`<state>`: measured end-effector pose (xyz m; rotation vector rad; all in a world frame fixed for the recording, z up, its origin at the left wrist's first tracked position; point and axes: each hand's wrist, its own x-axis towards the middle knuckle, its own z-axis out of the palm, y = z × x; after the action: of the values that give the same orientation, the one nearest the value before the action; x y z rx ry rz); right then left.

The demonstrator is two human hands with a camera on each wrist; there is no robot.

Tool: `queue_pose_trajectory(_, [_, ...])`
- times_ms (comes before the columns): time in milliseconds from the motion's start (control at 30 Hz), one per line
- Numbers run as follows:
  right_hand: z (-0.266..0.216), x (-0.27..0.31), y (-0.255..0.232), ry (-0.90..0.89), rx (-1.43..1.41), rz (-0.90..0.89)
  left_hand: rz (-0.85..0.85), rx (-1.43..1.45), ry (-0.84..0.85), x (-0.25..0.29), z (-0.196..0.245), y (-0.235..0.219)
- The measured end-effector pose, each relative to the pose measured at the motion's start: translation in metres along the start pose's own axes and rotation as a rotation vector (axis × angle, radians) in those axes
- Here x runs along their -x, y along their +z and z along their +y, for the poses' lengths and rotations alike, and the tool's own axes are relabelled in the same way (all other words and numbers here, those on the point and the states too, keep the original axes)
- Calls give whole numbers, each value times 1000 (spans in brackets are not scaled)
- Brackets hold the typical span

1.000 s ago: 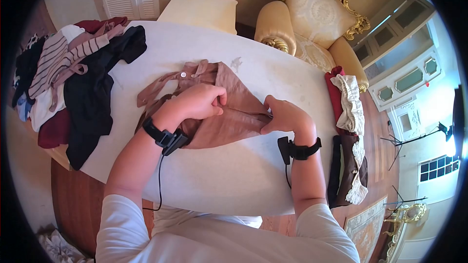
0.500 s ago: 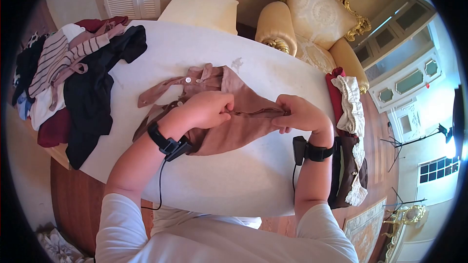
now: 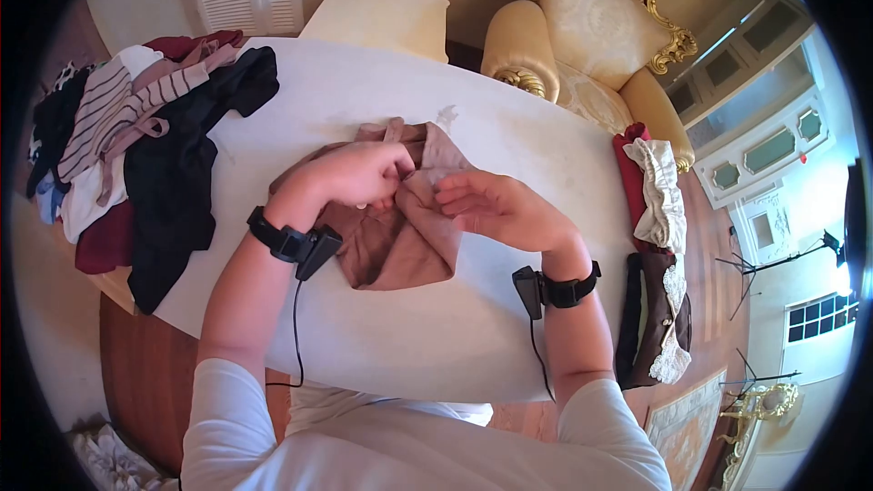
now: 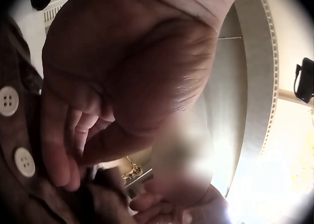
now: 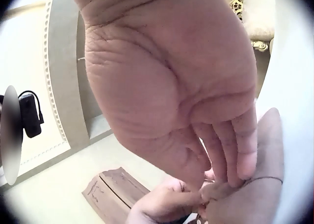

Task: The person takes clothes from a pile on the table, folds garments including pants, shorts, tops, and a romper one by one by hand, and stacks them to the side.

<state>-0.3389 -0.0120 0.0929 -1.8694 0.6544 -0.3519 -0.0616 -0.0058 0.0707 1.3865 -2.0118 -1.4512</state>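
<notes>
A brown buttoned garment (image 3: pixel 400 250) lies bunched and folded on the white table, its right part turned over towards the middle. My left hand (image 3: pixel 364 175) pinches the cloth near the garment's centre with curled fingers. Two white buttons (image 4: pixel 24 161) show beside those fingers in the left wrist view. My right hand (image 3: pixel 505 207) is at the folded right side, its fingers (image 5: pixel 245 158) fairly straight and touching the fabric. Both hands are close together, and the left one covers part of the garment.
A loose heap of clothes (image 3: pixel 173 164), with striped, black and dark red pieces, lies on the table's (image 3: pixel 509 345) left side. Folded clothes (image 3: pixel 657 200) line the right edge. A gilded armchair (image 3: pixel 591 45) and a cream seat (image 3: pixel 377 23) stand beyond the table.
My right hand first pulled the garment's right end outward, then carried it left over the middle, and its fingers have straightened. The left hand keeps its hold and has shifted slightly left.
</notes>
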Motion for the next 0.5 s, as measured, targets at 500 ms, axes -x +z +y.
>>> queue_pose_trajectory(500, [-2, -7, 25, -99, 499, 24, 216, -419, 127, -2, 1, 16])
